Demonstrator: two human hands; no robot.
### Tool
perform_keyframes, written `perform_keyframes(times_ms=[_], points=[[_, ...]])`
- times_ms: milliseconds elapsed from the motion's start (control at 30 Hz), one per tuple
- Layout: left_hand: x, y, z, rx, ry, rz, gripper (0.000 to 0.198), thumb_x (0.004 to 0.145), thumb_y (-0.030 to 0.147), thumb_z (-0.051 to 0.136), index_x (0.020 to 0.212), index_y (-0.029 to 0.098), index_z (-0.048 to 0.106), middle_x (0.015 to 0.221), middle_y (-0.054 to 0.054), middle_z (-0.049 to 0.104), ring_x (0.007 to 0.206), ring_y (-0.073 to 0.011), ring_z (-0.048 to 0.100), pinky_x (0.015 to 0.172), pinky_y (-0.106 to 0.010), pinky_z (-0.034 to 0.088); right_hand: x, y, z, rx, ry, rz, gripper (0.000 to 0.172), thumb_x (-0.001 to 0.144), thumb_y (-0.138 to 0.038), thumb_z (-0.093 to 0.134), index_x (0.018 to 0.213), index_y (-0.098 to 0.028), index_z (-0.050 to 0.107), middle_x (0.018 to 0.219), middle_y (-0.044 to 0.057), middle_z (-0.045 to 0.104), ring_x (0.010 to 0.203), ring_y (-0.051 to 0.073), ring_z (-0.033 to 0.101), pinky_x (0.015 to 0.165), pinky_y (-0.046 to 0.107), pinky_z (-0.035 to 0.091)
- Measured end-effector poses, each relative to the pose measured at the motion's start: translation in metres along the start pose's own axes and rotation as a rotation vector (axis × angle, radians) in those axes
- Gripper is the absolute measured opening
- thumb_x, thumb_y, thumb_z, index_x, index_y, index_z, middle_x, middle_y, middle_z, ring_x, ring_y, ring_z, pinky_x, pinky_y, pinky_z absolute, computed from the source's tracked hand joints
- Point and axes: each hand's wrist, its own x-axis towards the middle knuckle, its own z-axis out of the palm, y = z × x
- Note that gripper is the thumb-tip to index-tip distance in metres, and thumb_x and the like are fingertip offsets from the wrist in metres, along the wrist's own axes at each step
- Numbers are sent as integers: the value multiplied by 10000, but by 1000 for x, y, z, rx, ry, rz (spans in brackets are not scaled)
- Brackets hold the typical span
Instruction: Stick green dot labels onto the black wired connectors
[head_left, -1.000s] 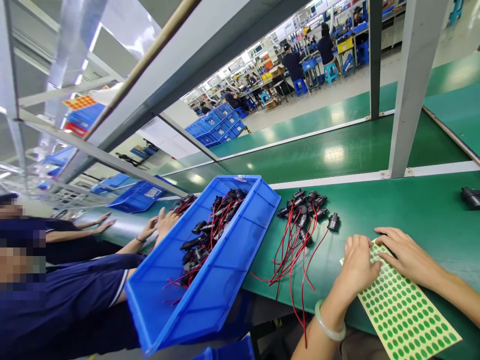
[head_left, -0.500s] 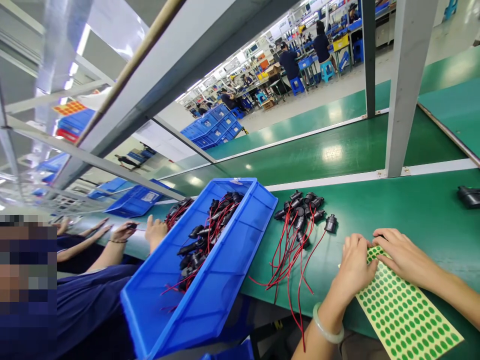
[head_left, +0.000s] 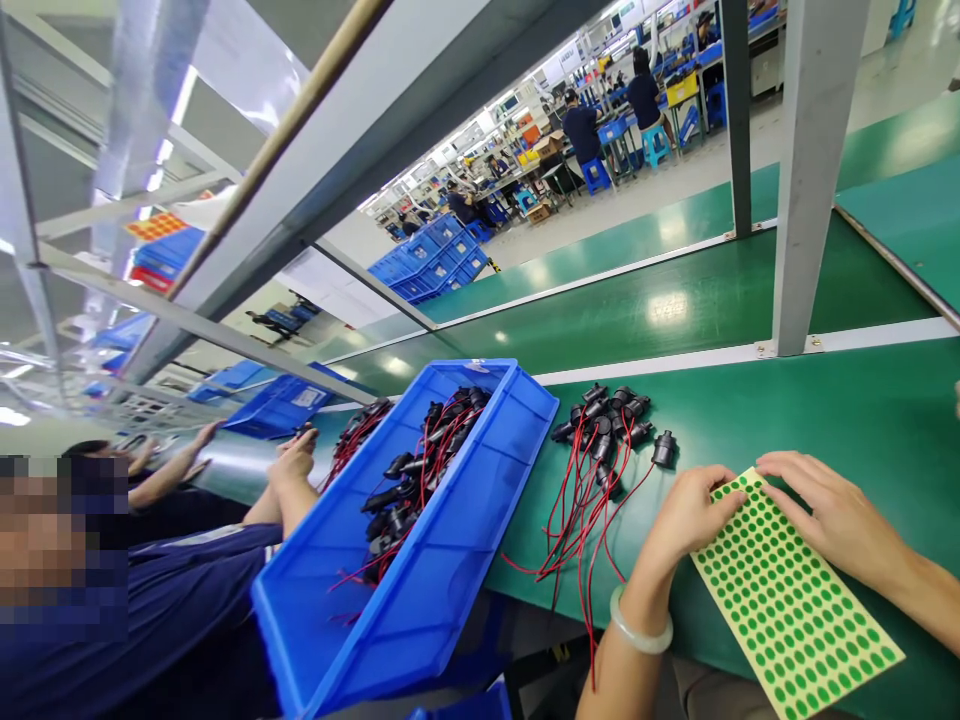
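A pale yellow sheet of round green stickers (head_left: 799,595) slants over the front edge of the green bench. My left hand (head_left: 694,515) grips its upper left corner, thumb on top and fingers tucked behind. At the upper right edge is my right hand (head_left: 840,510), its thumb along the border and its fingers bent over the far corner. Whatever lies under those fingertips is hidden. Left of my hands, a pile of black cylindrical parts with red wires (head_left: 604,425) rests on the bench. One black part (head_left: 664,450) lies closest to my left hand.
A long blue bin (head_left: 457,560) with more wired black parts stands to the left, jutting over the bench edge. Beyond it, a co-worker's hand (head_left: 294,460) holds a small dark part. A grey upright post (head_left: 817,180) rises behind the bench.
The sheet has shifted slightly left and tilted, baring more of its top end. A dark bit under my right fingertips no longer shows. The co-worker's hands have moved closer together.
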Motion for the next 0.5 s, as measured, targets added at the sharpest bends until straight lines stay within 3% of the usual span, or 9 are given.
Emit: perform_keyframes(times_ms=[100,233,500], points=[[6,3,-7,34,-108,-14,177,868,310,622,893,158,711,816,-14,689,745,-142,571,661,-233,415,1,6,-6,-119,14,-105,247,1027,-336,399,1108,-218,601,1207,74,650,1136,236,606,934,387,518],[12,5,-11,98,-209,-9,206,886,341,619,922,158,708,789,4,660,706,-124,553,624,-215,396,0,12,-9,-184,-62,-178,243,1016,-288,387,1049,-224,618,1178,72,644,1103,233,612,893,381,529],[25,17,-15,257,-306,86,155,885,302,627,896,167,704,706,33,610,630,-105,486,608,-225,351,-1,14,-11,-177,-116,-178,206,1032,-290,370,999,-219,560,1151,71,605,1071,222,592,864,379,512]])
